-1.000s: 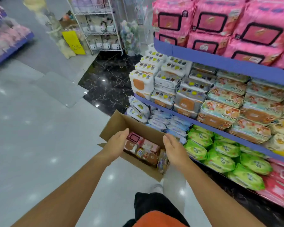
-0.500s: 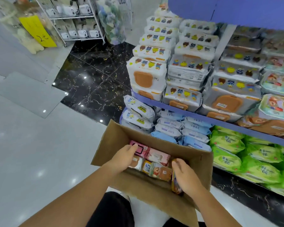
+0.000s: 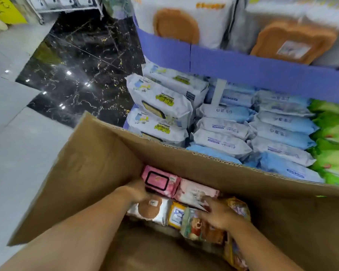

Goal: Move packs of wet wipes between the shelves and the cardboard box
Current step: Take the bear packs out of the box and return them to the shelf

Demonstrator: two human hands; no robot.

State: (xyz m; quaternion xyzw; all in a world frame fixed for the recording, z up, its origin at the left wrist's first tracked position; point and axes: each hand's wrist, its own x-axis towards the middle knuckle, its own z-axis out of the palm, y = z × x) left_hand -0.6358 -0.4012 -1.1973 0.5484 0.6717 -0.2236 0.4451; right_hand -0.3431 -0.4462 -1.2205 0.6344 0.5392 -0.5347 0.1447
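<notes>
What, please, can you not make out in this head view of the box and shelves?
Head view:
- Left hand: fingertips blurred against the pink pack; grip unclear.
- Right hand: motion-blurred over the bear-print pack; grip unclear.
- Green packs: cut off by the right edge.
- Blue packs: print too blurred to read.

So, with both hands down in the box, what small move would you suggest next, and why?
Probably lift the pink pack out with the left hand, which is at its near corner; it lies uncovered in the cardboard box. Blur hides whether the fingers grip.
</notes>
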